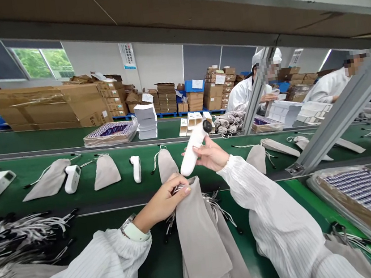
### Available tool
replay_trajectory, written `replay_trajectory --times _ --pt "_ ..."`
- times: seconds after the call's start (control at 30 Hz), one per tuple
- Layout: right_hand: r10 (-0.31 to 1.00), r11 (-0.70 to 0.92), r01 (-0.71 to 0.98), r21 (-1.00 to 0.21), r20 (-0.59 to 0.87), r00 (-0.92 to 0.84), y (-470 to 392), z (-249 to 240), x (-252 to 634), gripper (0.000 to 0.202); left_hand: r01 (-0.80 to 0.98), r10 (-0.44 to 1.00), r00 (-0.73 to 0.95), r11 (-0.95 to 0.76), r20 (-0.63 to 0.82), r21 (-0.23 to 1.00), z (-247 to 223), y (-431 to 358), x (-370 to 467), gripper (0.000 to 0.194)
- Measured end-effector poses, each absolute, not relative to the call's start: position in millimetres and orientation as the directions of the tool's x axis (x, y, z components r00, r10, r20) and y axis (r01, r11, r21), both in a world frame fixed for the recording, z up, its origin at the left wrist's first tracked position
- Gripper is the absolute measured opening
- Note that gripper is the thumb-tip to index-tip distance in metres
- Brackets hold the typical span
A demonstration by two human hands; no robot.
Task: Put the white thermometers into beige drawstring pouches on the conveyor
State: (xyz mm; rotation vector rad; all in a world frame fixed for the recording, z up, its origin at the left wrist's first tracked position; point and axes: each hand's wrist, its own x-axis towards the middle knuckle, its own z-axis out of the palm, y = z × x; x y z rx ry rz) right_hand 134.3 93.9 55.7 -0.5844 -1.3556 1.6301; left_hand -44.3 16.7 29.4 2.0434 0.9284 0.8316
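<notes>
My right hand (212,154) grips a white handheld device (192,151) with a black round tip, which looks like a thermometer. It is tilted, its black end up and its lower end just above a grey drawstring pouch (200,236). My left hand (166,198) pinches the top edge of that pouch, near its mouth. More grey pouches lie beneath it, their cords and black cord ends (227,215) sticking out. Whether the pouch's mouth is open is hidden by my fingers.
A green conveyor belt (88,203) ahead carries grey pouches (106,171) and white devices (136,169). Corded pouches (22,240) are heaped at left. A tray with checked dividers (365,198) lies at right. A metal post (334,116) slants nearby; co-workers (243,91) sit beyond.
</notes>
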Motion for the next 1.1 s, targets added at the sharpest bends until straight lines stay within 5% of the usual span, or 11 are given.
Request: replay_trajectory --times 0.2,0.43,0.63,0.8,1.1 --pt "0.798 -0.090 -0.264 -0.960 0.089 -0.596 89.7 48.4 128.6 0.069 0.320 0.829 0.473 -0.478 0.299 0.818 36.8 19.5 -46.2 0.016" --pt "0.887 -0.039 -0.453 -0.891 0.177 -0.426 94.2 54.9 134.3 0.052 0.284 0.838 0.491 -0.412 0.237 0.866 34.3 16.3 -42.9 0.018" --pt "0.820 -0.058 -0.430 -0.901 0.202 -0.535 85.6 49.2 124.6 0.049 0.265 0.837 0.445 -0.463 0.318 0.846 32.4 16.0 -41.1 0.017" --pt "0.752 0.009 -0.123 -0.992 0.088 -0.654 77.3 39.2 111.5 0.026 0.345 0.866 0.241 -0.499 0.439 0.795 34.0 21.6 -46.8 0.015" --pt "0.708 0.090 0.289 -0.953 -0.143 -0.691 77.0 28.7 108.0 0.065 0.436 0.864 0.248 -0.503 0.437 0.746 38.3 23.9 -52.0 0.018"
